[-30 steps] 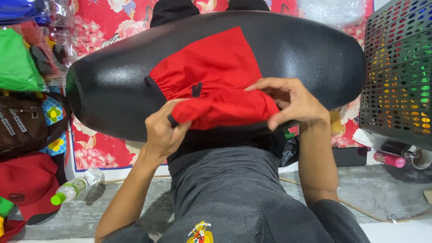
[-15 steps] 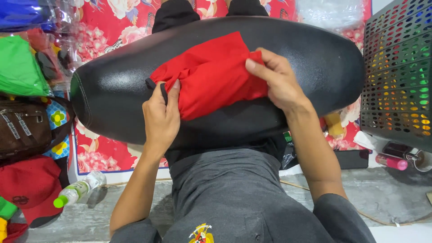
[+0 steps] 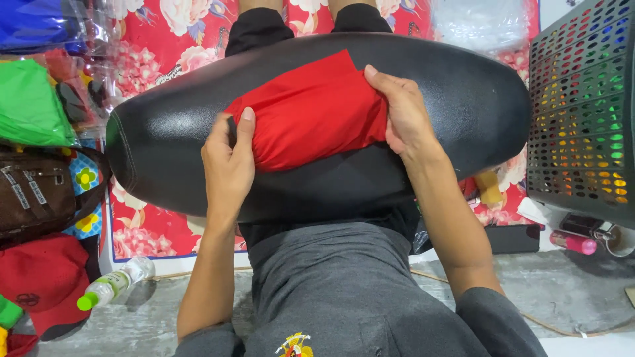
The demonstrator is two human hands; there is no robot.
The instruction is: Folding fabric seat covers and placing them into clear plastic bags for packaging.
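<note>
With both palms down on the folded red fabric garment (image 3: 311, 116), I see my left hand (image 3: 228, 162) flat, fingers straight, pressing its left edge; my right hand (image 3: 400, 112) lies open along its right edge. Garment rests on the glossy black oval cushion (image 3: 463, 99); floral red mat (image 3: 165, 33) beyond.

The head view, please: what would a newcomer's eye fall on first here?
First, the folded red cloth at the centre, lying on a glossy black cushion across the person's lap. The left hand presses its near-left edge and the right hand its right edge. Behind lies a red floral mat, with a dark perforated basket at the right.
</note>
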